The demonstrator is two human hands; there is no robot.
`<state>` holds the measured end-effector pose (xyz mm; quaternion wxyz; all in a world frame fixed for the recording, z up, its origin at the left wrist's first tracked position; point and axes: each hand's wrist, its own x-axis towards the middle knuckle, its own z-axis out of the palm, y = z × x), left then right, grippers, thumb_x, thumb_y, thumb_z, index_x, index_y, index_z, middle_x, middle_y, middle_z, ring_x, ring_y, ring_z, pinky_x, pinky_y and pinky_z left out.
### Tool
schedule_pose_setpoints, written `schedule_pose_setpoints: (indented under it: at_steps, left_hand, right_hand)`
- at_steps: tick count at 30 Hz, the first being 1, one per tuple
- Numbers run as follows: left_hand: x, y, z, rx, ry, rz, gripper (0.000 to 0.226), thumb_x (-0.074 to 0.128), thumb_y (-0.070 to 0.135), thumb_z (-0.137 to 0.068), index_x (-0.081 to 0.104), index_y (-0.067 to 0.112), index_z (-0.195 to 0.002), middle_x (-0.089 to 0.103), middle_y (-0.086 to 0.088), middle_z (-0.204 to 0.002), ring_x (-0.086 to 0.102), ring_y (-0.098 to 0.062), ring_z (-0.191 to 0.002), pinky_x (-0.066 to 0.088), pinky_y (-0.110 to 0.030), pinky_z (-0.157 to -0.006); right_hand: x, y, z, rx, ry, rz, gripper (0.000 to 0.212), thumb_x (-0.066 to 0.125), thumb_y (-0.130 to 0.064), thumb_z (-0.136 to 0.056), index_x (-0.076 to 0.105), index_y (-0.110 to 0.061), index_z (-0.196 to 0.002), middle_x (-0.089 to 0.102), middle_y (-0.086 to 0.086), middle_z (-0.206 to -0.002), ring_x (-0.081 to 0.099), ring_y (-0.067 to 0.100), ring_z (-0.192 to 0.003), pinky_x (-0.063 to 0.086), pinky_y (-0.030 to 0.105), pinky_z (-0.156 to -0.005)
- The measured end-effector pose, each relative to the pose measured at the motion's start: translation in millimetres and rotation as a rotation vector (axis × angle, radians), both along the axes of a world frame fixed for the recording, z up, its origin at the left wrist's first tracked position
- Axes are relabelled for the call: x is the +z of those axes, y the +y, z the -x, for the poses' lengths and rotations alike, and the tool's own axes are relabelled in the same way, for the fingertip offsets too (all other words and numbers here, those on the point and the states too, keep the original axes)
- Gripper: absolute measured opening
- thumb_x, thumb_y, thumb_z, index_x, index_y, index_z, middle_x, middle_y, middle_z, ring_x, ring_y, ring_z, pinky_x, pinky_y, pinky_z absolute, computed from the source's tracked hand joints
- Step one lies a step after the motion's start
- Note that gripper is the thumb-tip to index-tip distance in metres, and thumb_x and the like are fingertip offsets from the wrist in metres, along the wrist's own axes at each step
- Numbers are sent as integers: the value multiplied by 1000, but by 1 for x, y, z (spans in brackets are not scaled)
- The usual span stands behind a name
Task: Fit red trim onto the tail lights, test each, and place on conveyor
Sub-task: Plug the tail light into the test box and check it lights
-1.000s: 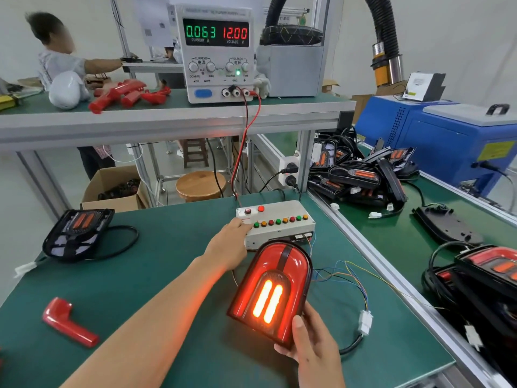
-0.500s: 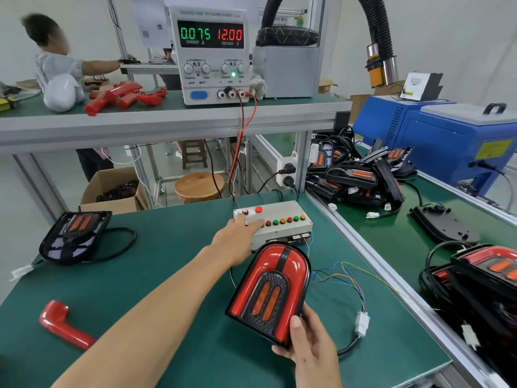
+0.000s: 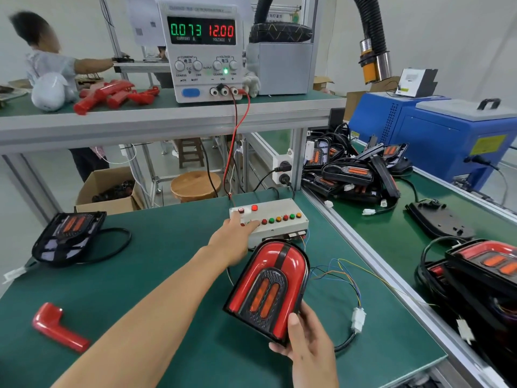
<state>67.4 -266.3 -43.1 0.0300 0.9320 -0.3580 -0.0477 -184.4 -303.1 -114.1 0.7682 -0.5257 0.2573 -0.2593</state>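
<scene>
A tail light (image 3: 267, 287) with red trim fitted stands tilted on the green mat, its two orange bars unlit. My right hand (image 3: 306, 343) grips its lower edge, thumb on the front. My left hand (image 3: 233, 236) reaches forward with its fingers on the buttons of the white test box (image 3: 279, 219). Coloured wires (image 3: 338, 273) run from the box to a white connector (image 3: 358, 319). A loose red trim piece (image 3: 57, 327) lies at the near left. An untrimmed tail light (image 3: 68, 235) with its cable sits at the far left.
A power supply (image 3: 202, 51) on the upper shelf reads 0.073 A and 12.00 V. More red trims (image 3: 112, 95) lie on that shelf. The conveyor (image 3: 391, 231) at right carries piles of tail lights (image 3: 355, 170). Another person (image 3: 46, 60) works behind the shelf.
The tail light's bars and rim glowed bright a second ago and are now dark. My left hand has shifted slightly right along the box's buttons. The current reading went from 0.063 to 0.073.
</scene>
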Motion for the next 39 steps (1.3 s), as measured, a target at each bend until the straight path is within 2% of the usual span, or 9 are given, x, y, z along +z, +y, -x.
schedule_pose_setpoints:
  at_steps: [4,9,13,18,26,29,33,35,39]
  left_hand:
    - [3,-5,1,8,-16,-16,76,49,4,-97,24,42,-158,16,-18,-160,37,-35,-139,50,-44,-97]
    - [2,-3,2,6,-20,-38,79,47,2,-96,22,42,-159,15,-19,-160,34,-35,-141,50,-46,-98]
    - [4,-4,1,9,-25,-46,77,46,3,-97,22,43,-159,15,-18,-161,35,-35,-140,50,-45,-97]
    - [4,-3,2,12,-22,-55,74,46,6,-99,22,42,-159,13,-18,-161,34,-35,-140,48,-45,-98]
    - [9,-4,3,-2,-19,-78,74,46,5,-99,22,42,-159,12,-18,-163,33,-37,-142,48,-46,-100]
    - [12,-7,2,-1,-58,-63,68,53,10,-99,32,39,-157,25,-17,-157,31,-35,-143,42,-48,-108]
    - [16,-21,-1,-100,-168,66,48,59,10,-95,53,20,-142,48,-9,-139,45,-30,-131,43,-43,-108]
    - [17,-32,-2,-166,-108,124,48,51,3,-97,51,16,-143,52,-10,-138,46,-30,-131,43,-45,-107]
    - [14,-55,-11,-240,-18,60,54,41,7,-104,39,23,-155,47,-12,-144,41,-32,-135,41,-46,-106]
  right_hand:
    - [1,-1,-1,-10,0,-19,36,55,1,-98,60,-8,-133,77,8,-102,74,17,-76,59,34,-52]
    - [2,0,0,-3,-8,-10,38,54,-1,-99,59,-10,-135,75,14,-109,74,21,-82,60,34,-54]
    - [4,1,1,-5,-13,5,38,53,-3,-99,59,-13,-135,75,12,-110,74,21,-85,60,34,-56]
    - [4,2,0,-24,-25,27,37,52,-5,-99,59,-16,-133,77,-2,-102,71,13,-81,59,33,-57]
    - [5,2,1,-20,-27,38,37,52,-5,-100,60,-19,-134,76,0,-109,72,14,-86,60,34,-57]
    - [4,2,1,-17,-33,27,38,53,-5,-99,60,-16,-134,76,4,-111,73,16,-86,60,35,-57]
    - [2,1,0,0,-39,30,39,57,-18,-94,61,-21,-133,77,4,-108,74,20,-88,60,36,-58]
    - [1,1,1,1,-38,38,45,59,-27,-87,61,-23,-132,77,3,-106,75,21,-88,60,35,-58]
    - [-2,0,1,-2,-28,32,48,62,-31,-83,62,-24,-131,77,3,-107,76,25,-92,60,38,-58]
